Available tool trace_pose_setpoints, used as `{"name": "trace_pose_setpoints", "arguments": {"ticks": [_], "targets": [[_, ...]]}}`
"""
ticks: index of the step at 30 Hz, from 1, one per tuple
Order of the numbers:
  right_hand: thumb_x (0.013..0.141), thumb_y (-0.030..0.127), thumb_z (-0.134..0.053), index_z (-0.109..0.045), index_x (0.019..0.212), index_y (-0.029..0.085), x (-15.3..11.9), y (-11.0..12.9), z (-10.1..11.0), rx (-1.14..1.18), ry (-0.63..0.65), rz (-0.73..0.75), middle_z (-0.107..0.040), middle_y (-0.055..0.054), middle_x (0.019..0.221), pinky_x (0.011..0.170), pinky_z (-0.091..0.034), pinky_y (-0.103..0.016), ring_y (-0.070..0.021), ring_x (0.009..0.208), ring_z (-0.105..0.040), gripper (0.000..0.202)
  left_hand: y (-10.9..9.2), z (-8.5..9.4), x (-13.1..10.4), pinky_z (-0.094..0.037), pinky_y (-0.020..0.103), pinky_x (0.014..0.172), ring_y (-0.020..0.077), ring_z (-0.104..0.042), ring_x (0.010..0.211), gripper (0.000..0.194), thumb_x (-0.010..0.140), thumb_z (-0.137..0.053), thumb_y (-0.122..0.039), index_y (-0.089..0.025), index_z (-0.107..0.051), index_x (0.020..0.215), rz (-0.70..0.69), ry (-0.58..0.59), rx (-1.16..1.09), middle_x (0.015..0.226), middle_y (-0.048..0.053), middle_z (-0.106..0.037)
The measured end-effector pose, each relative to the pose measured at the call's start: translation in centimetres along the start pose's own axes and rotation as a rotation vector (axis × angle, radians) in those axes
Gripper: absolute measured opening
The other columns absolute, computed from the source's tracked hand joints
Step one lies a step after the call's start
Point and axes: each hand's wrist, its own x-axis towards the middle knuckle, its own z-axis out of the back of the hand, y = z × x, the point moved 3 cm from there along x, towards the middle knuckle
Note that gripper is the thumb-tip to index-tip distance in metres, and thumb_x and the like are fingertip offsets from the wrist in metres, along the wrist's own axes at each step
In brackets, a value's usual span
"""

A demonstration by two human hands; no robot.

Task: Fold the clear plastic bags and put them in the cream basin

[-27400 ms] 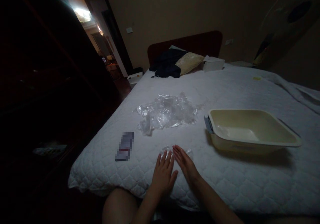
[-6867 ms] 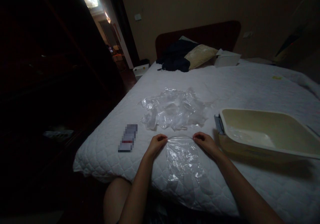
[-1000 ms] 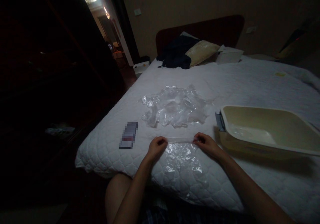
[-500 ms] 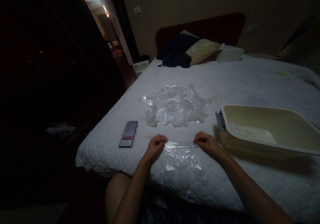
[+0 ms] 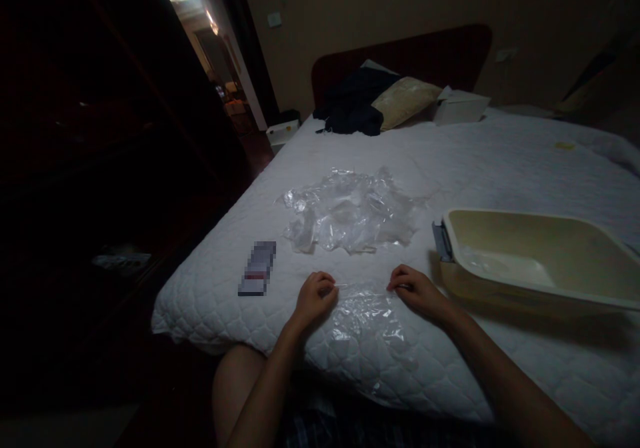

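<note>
A clear plastic bag [image 5: 367, 311] lies crinkled on the white quilted bed near its front edge. My left hand [image 5: 317, 295] pinches the bag's upper left corner, thumb against fingers. At the opposite upper corner, my right hand [image 5: 413, 287] is closed on the plastic in the same way. The bag's top edge runs between the two hands. Just beyond them, a loose heap of clear plastic bags [image 5: 350, 211] is spread over the quilt.
To the right stands a cream plastic bin [image 5: 550, 235] with a grey latch and some clear plastic inside. A pixelated flat object [image 5: 257, 269] lies left. Dark clothing [image 5: 350, 105], a beige pillow [image 5: 406, 101] and a white box [image 5: 460, 108] sit by the headboard [image 5: 425, 51].
My left hand has shifted slightly right and turned with its pinched corner. The bag's top edge looks less taut. My right hand has barely moved.
</note>
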Motion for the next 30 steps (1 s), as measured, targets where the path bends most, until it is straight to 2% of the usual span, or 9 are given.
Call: {"name": "trace_pose_setpoints", "arguments": {"ticks": [4, 7, 10, 14, 18, 21, 27, 30], "targets": [[0.067, 0.013, -0.046, -0.068, 0.075, 0.020, -0.3, 0.3, 0.4, 0.011, 0.002, -0.008, -0.058, -0.006, 0.085, 0.070, -0.044, -0.029, -0.0186, 0.079, -0.055, 0.025, -0.7, 0.0, -0.4, -0.040, 0.031, 0.080, 0.0180, -0.051, 0.087, 0.005, 0.068, -0.060, -0.018, -0.019, -0.059, 0.064, -0.044, -0.026, 0.048, 0.087, 0.004, -0.056], [0.070, 0.017, -0.047, -0.067, 0.082, 0.019, -0.3, 0.4, 0.7, 0.071, -0.027, 0.040, -0.060, -0.007, 0.088, 0.078, -0.043, -0.035, -0.0213, 0.085, -0.055, 0.024, -0.6, 0.0, -0.7, -0.043, 0.033, 0.081, 0.0182, -0.052, 0.091, 0.003, 0.069, -0.059, -0.018, -0.020, -0.058, 0.072, -0.044, -0.048, 0.027, 0.096, 0.005, -0.054], [0.074, 0.022, -0.050, -0.065, 0.087, 0.019, -0.3, 0.6, 0.8, 0.081, -0.066, 0.040, -0.062, -0.008, 0.089, 0.079, -0.043, -0.036, -0.0215, 0.085, -0.055, 0.021, -0.4, 0.2, -1.0, -0.044, 0.036, 0.085, 0.0194, -0.051, 0.100, 0.017, 0.070, -0.061, -0.022, -0.020, -0.057, 0.087, -0.075, -0.108, 0.029, 0.108, 0.007, -0.051], [0.078, 0.028, -0.049, -0.065, 0.086, 0.020, -0.4, 1.1, 0.9, 0.088, -0.107, 0.030, -0.061, -0.008, 0.090, 0.079, -0.044, -0.036, -0.0211, 0.087, -0.056, 0.020, -0.9, 0.7, -1.4, -0.040, 0.042, 0.092, 0.0222, -0.047, 0.109, 0.027, 0.073, -0.060, -0.024, -0.020, -0.055, 0.099, -0.199, -0.165, 0.182, 0.116, 0.009, -0.050], [0.078, 0.033, -0.049, -0.067, 0.078, 0.020, -0.2, 1.1, 1.0, 0.073, -0.169, 0.020, -0.061, -0.009, 0.091, 0.079, -0.043, -0.034, -0.0209, 0.088, -0.056, 0.022, -1.7, 0.8, -1.9, -0.040, 0.043, 0.093, 0.0231, -0.046, 0.113, 0.027, 0.078, -0.053, -0.022, -0.020, -0.054, 0.106, -0.373, -0.063, 0.314, 0.117, 0.009, -0.054], [0.077, 0.033, -0.050, -0.066, 0.074, 0.019, -0.2, 0.8, 0.8, 0.031, -0.183, -0.013, -0.060, -0.009, 0.089, 0.074, -0.045, -0.032, -0.0199, 0.084, -0.057, 0.022, -1.9, 0.4, -2.3, -0.037, 0.045, 0.095, 0.0232, -0.046, 0.114, 0.024, 0.080, -0.050, -0.020, -0.019, -0.057, 0.102, -0.460, 0.031, 0.351, 0.113, 0.008, -0.058], [0.076, 0.028, -0.052, -0.064, 0.080, 0.019, -0.9, 1.1, 0.6, -0.108, -0.151, 0.028, -0.058, -0.007, 0.088, 0.075, -0.045, -0.032, -0.0192, 0.083, -0.056, 0.016, -1.1, -0.3, -3.0, -0.038, 0.045, 0.096, 0.0229, -0.047, 0.113, 0.022, 0.080, -0.049, -0.020, -0.018, -0.060, 0.099, -0.480, 0.065, 0.347, 0.113, 0.010, -0.059], [0.078, 0.030, -0.050, -0.063, 0.084, 0.019, -0.9, 2.8, 0.8, -0.086, -0.230, 0.024, -0.058, -0.007, 0.089, 0.080, -0.042, -0.034, -0.0200, 0.087, -0.055, 0.018, -0.8, -0.4, -3.2, -0.037, 0.044, 0.096, 0.0226, -0.046, 0.115, 0.024, 0.079, -0.048, -0.019, -0.017, -0.059, 0.101, -0.475, 0.062, 0.335, 0.114, 0.010, -0.058]]}}
